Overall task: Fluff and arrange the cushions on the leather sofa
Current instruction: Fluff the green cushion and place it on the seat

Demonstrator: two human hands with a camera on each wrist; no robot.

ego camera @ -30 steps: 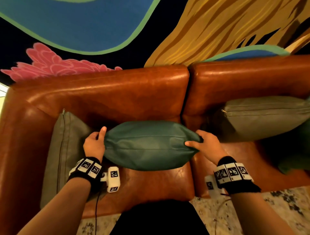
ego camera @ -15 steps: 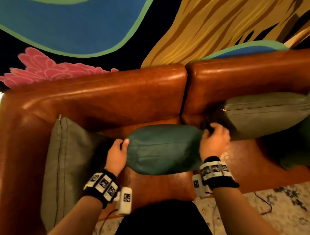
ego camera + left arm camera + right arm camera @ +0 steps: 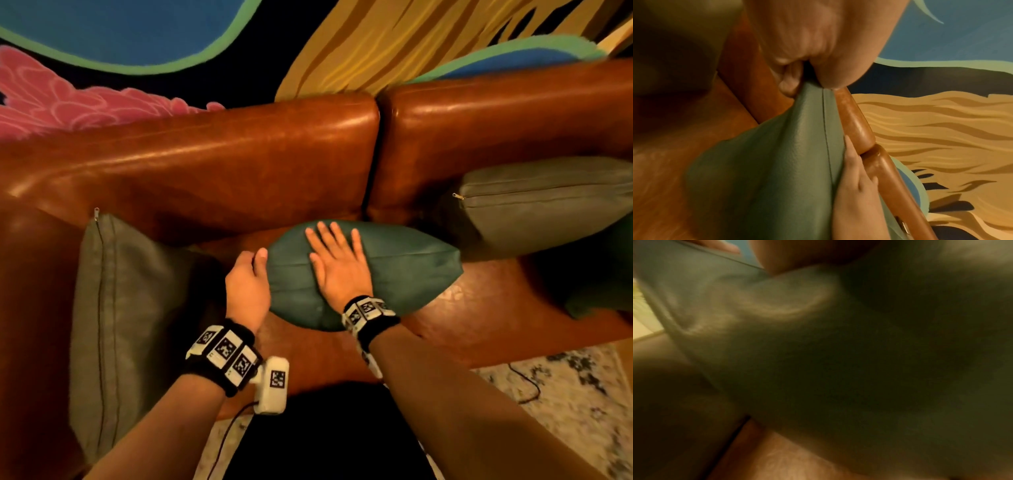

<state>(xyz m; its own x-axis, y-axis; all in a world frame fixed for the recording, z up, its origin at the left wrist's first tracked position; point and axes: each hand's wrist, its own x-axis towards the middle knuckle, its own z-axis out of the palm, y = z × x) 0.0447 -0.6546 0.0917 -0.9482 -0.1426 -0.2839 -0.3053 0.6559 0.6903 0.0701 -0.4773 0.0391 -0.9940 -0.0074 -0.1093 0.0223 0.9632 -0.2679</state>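
A teal leather cushion (image 3: 404, 270) stands on its edge on the seat of the brown leather sofa (image 3: 212, 164), near the gap between the two back cushions. My left hand (image 3: 248, 281) grips its left corner, and the left wrist view shows thumb and fingers pinching that corner of the teal cushion (image 3: 777, 162). My right hand (image 3: 337, 263) lies flat on the cushion's top with fingers spread and straight. The right wrist view is dark and blurred, filled by the teal cushion (image 3: 818, 369).
A grey fabric cushion (image 3: 116, 325) leans against the sofa's left arm. Another grey cushion (image 3: 548, 202) rests against the right backrest, with a dark green cushion (image 3: 603, 270) below it. A patterned rug (image 3: 565, 394) and a cable lie on the floor. A painted mural covers the wall.
The teal cushion has shifted right along the seat. My right hand let go of its right end and now lies flat on top. My left hand kept its hold on the left corner.
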